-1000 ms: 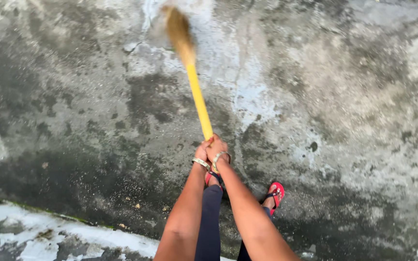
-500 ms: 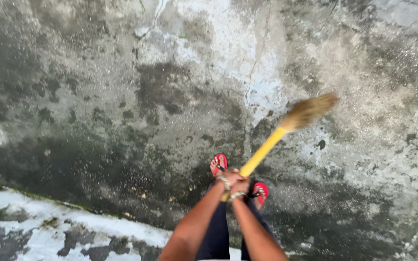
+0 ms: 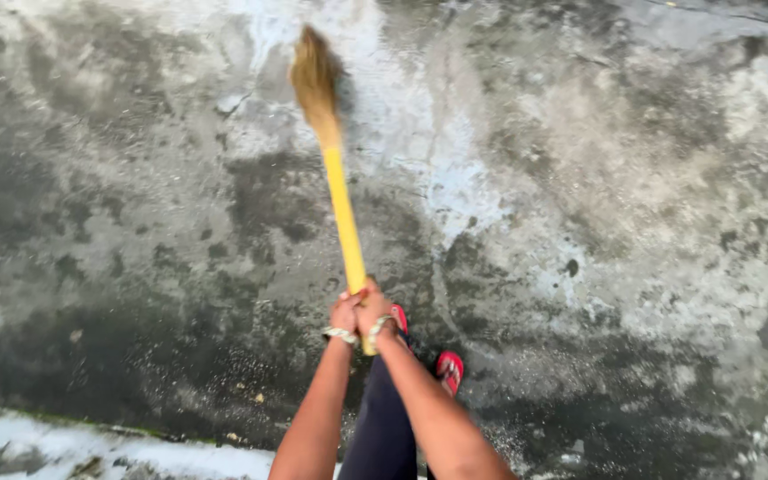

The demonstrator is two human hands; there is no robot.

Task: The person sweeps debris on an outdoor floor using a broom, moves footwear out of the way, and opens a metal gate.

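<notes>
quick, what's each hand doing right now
Left hand: closed on the yellow broom handle.
Right hand: closed on the same handle, right beside the left.

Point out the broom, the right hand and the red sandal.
broom [image 3: 341, 209]: head view, on the yellow handle, midway along.
right hand [image 3: 372, 308]: head view, on the back of the hand gripping the handle.
red sandal [image 3: 449, 370]: head view, on the strap over the foot.
</notes>
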